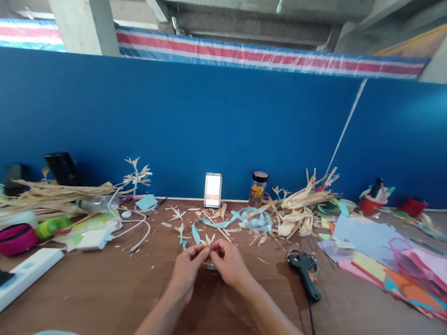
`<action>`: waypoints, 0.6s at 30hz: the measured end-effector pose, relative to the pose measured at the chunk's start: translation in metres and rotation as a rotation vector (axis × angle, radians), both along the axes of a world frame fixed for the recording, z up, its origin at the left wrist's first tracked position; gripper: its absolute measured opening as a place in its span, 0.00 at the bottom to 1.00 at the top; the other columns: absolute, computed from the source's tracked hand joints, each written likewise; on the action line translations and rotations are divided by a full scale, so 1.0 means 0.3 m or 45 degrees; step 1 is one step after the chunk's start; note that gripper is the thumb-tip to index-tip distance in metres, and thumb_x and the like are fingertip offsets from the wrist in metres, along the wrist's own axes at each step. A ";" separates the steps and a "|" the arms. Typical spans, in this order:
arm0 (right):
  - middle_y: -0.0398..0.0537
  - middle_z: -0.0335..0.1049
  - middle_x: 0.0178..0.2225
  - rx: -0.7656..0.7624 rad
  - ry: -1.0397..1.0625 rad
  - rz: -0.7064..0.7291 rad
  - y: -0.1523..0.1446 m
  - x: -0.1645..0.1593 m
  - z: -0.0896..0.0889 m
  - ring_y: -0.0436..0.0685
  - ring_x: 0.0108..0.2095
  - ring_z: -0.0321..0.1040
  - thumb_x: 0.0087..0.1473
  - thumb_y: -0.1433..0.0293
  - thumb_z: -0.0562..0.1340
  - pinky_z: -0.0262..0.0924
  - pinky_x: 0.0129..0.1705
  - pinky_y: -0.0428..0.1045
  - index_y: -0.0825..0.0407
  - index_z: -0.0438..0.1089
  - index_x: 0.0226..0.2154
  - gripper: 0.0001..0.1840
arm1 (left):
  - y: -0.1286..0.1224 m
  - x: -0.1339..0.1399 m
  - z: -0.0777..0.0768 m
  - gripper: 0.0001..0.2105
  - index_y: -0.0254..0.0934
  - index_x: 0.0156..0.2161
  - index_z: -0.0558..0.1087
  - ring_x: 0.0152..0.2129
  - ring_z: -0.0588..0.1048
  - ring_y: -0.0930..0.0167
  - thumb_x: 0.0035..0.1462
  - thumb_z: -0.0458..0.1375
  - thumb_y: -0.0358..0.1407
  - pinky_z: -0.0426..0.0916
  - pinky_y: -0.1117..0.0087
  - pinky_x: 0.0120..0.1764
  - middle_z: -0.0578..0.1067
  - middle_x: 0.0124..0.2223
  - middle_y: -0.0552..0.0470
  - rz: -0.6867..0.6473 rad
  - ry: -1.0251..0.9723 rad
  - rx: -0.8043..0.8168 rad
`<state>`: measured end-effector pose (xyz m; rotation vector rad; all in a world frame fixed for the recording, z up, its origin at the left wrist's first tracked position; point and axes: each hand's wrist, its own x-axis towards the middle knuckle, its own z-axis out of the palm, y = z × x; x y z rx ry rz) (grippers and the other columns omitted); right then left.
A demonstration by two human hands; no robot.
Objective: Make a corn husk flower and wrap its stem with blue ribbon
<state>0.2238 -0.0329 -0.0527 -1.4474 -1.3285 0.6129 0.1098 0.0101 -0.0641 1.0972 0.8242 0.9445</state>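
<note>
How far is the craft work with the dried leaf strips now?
Done, it seems: a small straw flower sprig stands by the blue wall. In hand: left hand and right hand pinch a small leaf-strip piece. Left: a pile of dried strips, light blue ribbon and glue gun lie unused.

glue gun (303, 269) right of hands (208, 264)

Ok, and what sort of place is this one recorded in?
Most likely a handicraft workbench in a partitioned workshop. The wooden table is strewn with dried straw strips, coloured paper sheets and a glue gun, and both hands, left and right, pinch a small straw piece.
</note>
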 end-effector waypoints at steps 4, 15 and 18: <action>0.42 0.66 0.21 -0.048 0.028 -0.041 -0.055 0.043 -0.014 0.50 0.23 0.61 0.45 0.70 0.55 0.55 0.25 0.44 0.53 0.65 0.25 0.05 | -0.030 0.047 -0.001 0.13 0.32 0.30 0.72 0.23 0.70 0.74 0.41 0.60 0.41 0.60 0.78 0.23 0.73 0.27 0.51 -0.175 0.014 0.080; 0.47 0.70 0.31 -0.143 -0.082 -0.120 -0.121 0.108 0.021 0.55 0.30 0.66 0.46 0.65 0.57 0.59 0.34 0.48 0.52 0.66 0.34 0.11 | 0.012 0.081 -0.013 0.13 0.33 0.27 0.68 0.14 0.62 0.79 0.39 0.61 0.41 0.57 0.78 0.19 0.65 0.18 0.59 -0.036 -0.087 0.051; 0.46 0.70 0.28 -0.181 -0.328 -0.154 -0.151 0.184 0.090 0.54 0.29 0.66 0.48 0.66 0.55 0.57 0.32 0.47 0.51 0.67 0.33 0.10 | 0.010 0.062 -0.030 0.12 0.33 0.26 0.67 0.15 0.64 0.79 0.40 0.60 0.41 0.59 0.78 0.20 0.66 0.20 0.58 -0.105 -0.111 0.053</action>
